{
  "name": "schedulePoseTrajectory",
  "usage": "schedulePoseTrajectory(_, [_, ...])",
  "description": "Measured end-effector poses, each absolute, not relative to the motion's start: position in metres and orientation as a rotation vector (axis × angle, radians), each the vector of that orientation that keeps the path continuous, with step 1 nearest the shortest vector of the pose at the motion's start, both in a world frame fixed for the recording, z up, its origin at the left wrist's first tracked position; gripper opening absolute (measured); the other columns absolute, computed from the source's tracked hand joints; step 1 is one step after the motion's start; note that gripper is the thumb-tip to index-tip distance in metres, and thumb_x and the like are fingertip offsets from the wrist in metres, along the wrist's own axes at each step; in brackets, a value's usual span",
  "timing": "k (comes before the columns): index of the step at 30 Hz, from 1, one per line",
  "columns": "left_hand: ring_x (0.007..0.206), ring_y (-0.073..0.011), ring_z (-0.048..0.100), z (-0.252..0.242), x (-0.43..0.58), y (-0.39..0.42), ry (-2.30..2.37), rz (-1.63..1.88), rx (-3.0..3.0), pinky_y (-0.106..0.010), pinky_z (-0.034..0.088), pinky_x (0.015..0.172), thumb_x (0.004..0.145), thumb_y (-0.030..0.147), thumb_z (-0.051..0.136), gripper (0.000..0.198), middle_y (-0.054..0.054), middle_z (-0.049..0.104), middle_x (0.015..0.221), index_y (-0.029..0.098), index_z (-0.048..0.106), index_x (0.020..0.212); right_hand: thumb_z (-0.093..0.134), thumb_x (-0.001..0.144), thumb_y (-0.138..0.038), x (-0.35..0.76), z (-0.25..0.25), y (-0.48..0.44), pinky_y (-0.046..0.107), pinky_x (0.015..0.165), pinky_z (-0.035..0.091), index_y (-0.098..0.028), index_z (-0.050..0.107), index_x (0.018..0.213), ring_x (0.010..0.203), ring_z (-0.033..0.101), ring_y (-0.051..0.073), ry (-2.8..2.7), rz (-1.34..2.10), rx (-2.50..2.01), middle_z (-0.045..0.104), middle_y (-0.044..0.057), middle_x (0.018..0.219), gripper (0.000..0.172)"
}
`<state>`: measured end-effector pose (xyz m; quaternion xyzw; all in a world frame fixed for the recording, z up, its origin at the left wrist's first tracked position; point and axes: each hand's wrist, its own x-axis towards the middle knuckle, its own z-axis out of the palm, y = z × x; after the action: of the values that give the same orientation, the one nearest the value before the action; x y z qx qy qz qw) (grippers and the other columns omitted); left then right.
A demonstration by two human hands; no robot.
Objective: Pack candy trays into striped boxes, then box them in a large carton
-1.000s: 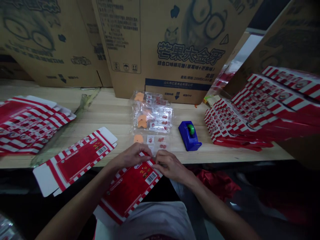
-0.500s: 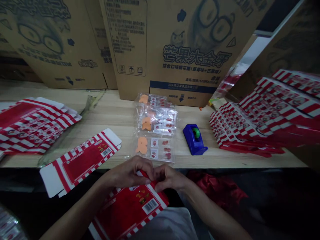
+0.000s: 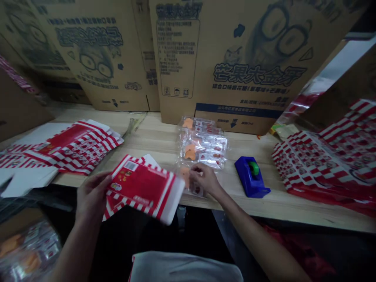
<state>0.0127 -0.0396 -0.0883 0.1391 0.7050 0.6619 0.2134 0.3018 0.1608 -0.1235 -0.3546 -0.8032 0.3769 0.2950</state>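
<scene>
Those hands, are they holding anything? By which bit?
The left hand holds a striped red box by its barcode end. The right hand is at a clear packet; I can't tell if it's gripped.

Boxes (image 3: 249, 47) stand along the rear of the worktop (image 3: 152, 135). Packets (image 3: 202, 151) lie in front of them, centrally. The tape dispenser (image 3: 248, 182) stands to the right of the packets. One carton pile (image 3: 85, 147) lies left of the packets; a second pile (image 3: 317, 166) lies right of the tape dispenser.
</scene>
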Motion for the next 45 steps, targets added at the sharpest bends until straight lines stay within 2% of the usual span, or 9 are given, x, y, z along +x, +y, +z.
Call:
schedulePoseTrajectory(5, [0.092,-0.0305,0.064,-0.117,-0.005,-0.069,2.596,1.347,0.798,-0.047,0.053,0.083,0.07,0.049,0.064,0.054,-0.011,0.064,0.098,0.015,0.06,0.113,0.056,0.085,-0.015,0.29,-0.137,0.19,0.031,0.085,0.042,-0.016,0.067,0.091,0.092,0.059,0.02,-2.49,0.554,-0.985,0.067,0.007,0.096,0.013])
schedulePoseTrajectory(10, [0.139,-0.0447,0.023,-0.109,-0.004,-0.038,2.787,0.488,1.707,-0.06,0.026,0.108,0.065,0.06,0.068,0.095,-0.025,0.031,0.149,0.015,0.035,0.141,0.055,0.087,-0.017,0.28,-0.14,0.191,0.038,0.093,0.038,-0.015,0.067,0.089,0.099,0.055,0.024,-2.526,0.459,-1.015,0.063,0.012,0.103,0.013])
schedulePoseTrajectory(13, [0.142,-0.0495,0.008,-0.103,-0.005,0.0,2.619,0.103,1.895,-0.067,0.014,0.108,0.053,0.065,0.074,0.12,-0.031,0.016,0.153,0.013,0.023,0.148,0.055,0.084,-0.016,0.278,-0.143,0.194,0.037,0.087,0.039,-0.015,0.066,0.088,0.099,0.055,0.025,-2.484,0.509,-1.078,0.061,0.013,0.105,0.012])
schedulePoseTrajectory(17, [0.139,-0.0487,0.02,-0.104,-0.007,0.034,2.377,-0.179,1.92,-0.071,0.012,0.105,0.046,0.061,0.077,0.127,-0.032,0.026,0.148,0.014,0.021,0.149,0.047,0.081,-0.01,0.286,-0.144,0.197,0.03,0.071,0.04,-0.016,0.06,0.072,0.076,0.058,0.02,-2.414,0.625,-1.095,0.063,0.007,0.079,0.017])
schedulePoseTrajectory(21, [0.127,-0.0435,0.039,-0.102,-0.004,0.036,2.347,-0.16,1.928,-0.066,0.019,0.105,0.047,0.051,0.077,0.122,-0.026,0.041,0.139,0.016,0.022,0.149,0.04,0.088,-0.021,0.315,-0.13,0.198,0.026,0.058,0.039,-0.019,0.054,0.073,0.058,0.053,0.015,-2.332,0.731,-1.043,0.058,-0.001,0.064,0.021])
schedulePoseTrajectory(27, [0.129,-0.0443,0.033,-0.086,0.038,0.02,2.259,-0.028,2.232,-0.064,0.009,0.109,0.052,0.042,0.073,0.109,-0.025,0.038,0.14,0.014,0.027,0.147,0.046,0.088,-0.032,0.341,-0.102,0.207,0.025,0.054,0.041,-0.02,0.057,0.084,0.06,0.055,0.015,-2.031,0.83,-1.041,0.062,0.001,0.072,0.017])
schedulePoseTrajectory(36, [0.129,-0.0424,0.033,-0.097,0.11,0.022,2.229,0.037,2.252,-0.061,0.015,0.109,0.048,0.033,0.071,0.109,-0.024,0.037,0.14,0.016,0.028,0.147,0.042,0.096,-0.021,0.329,-0.101,0.178,0.034,0.085,0.043,-0.026,0.063,0.122,0.089,0.058,0.019,-2.538,0.599,-0.739,0.063,0.006,0.097,0.034])
schedulePoseTrajectory(39, [0.129,-0.0433,0.032,-0.099,0.119,0.021,2.231,0.037,2.266,-0.061,0.015,0.108,0.048,0.028,0.069,0.106,-0.024,0.036,0.141,0.016,0.03,0.146,0.046,0.097,-0.025,0.333,-0.1,0.173,0.05,0.106,0.027,-0.032,0.061,0.125,0.093,0.056,0.019,-2.656,0.547,-0.702,0.061,0.004,0.097,0.032])
schedulePoseTrajectory(45, [0.132,-0.0423,0.03,-0.098,0.123,0.016,2.239,0.059,2.269,-0.061,0.012,0.11,0.049,0.027,0.069,0.107,-0.022,0.036,0.142,0.019,0.028,0.147,0.05,0.095,-0.021,0.341,-0.1,0.168,0.059,0.11,0.015,-0.036,0.057,0.129,0.096,0.054,0.021,-2.728,0.485,-0.693,0.057,0.004,0.096,0.039])
